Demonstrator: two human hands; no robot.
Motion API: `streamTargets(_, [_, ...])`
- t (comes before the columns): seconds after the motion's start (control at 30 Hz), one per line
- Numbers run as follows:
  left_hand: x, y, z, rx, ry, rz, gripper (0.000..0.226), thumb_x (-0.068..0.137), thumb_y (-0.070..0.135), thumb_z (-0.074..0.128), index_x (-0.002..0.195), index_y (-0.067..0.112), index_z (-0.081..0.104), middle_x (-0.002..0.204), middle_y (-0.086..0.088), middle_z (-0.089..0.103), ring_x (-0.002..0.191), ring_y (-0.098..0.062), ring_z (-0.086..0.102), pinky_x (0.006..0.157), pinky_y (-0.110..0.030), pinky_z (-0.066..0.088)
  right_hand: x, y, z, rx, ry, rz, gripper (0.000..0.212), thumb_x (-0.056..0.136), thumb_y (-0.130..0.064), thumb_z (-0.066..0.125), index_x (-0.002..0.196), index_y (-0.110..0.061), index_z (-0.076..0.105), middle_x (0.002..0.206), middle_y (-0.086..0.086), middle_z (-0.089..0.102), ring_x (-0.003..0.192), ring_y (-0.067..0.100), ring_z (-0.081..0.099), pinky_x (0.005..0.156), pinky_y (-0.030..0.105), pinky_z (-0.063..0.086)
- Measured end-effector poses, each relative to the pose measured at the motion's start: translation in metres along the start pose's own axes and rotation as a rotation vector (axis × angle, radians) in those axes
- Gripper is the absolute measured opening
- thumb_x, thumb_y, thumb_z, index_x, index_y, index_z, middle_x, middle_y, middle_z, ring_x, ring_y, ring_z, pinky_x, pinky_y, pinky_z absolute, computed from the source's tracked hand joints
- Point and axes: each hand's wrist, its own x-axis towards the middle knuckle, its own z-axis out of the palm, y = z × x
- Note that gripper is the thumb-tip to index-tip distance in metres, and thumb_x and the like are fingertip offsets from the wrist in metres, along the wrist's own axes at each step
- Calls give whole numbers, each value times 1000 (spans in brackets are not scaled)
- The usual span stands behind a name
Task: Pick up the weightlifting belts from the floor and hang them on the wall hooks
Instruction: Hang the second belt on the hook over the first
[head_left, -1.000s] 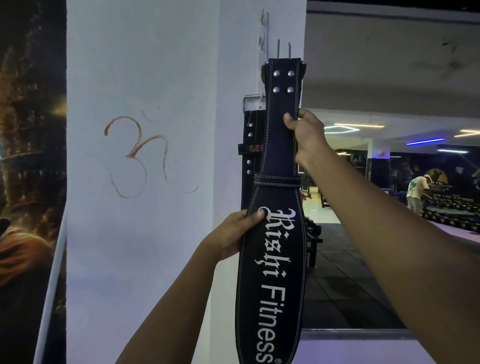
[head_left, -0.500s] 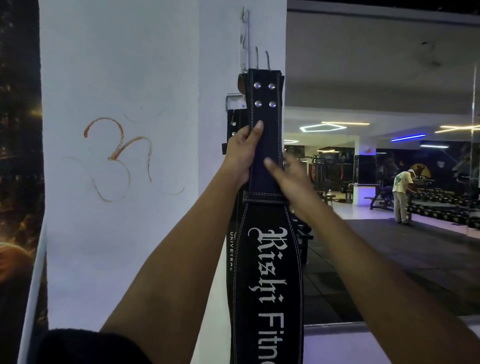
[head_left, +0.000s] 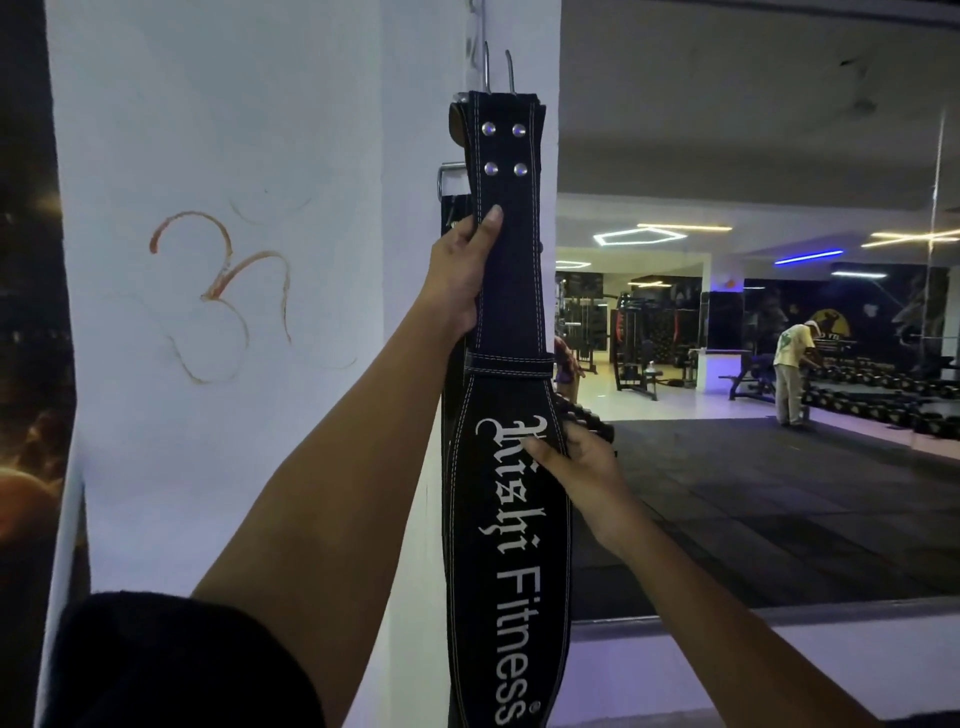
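Observation:
A black weightlifting belt with white stitching and white "Rishi Fitness" lettering hangs upright against the white pillar's corner. Its riveted top end sits at two metal prongs that stick up above it. My left hand grips the belt's narrow upper strap from the left, thumb across the front. My right hand holds the belt's right edge lower down, at the wide lettered part. Behind it a second black belt hangs from a metal wall hook, mostly hidden.
The white pillar bears a reddish painted symbol. Right of it a large mirror reflects the gym floor, machines and a person in a light shirt at a dumbbell rack. A dark poster covers the far left.
My left hand climbed from the belt's wide middle to the upper strap. My right hand let go near the top and dropped to the right edge by the lettering.

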Motion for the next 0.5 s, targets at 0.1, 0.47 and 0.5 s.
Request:
streamTargets(0.1, [1,3,-1,-24,12,4,38,89,32,59,113,2,60,116,-28,64,97,-37,64,87,-55,53,8,-8,-3,73,28,3,26,78,-9,72,99,-20,63,96,2,73,89,18,70,85,35,57])
streamTargets(0.47, [-5,10,-1,-20,21,20,42,91,29,57,119,-1,57,114,-26,63,95,-34,64,88,-52,54,11,-14,1,93,20,19,35,75,-6,73,103,-21,62,107,8,71,99,23,68,92,40,54])
streamTargets(0.5, [-5,11,-2,-15,18,25,41,91,29,57,119,-1,57,113,-25,64,95,-34,64,88,-52,54,10,-14,2,91,17,17,34,76,-7,73,104,-21,62,106,7,71,98,21,69,92,40,54])
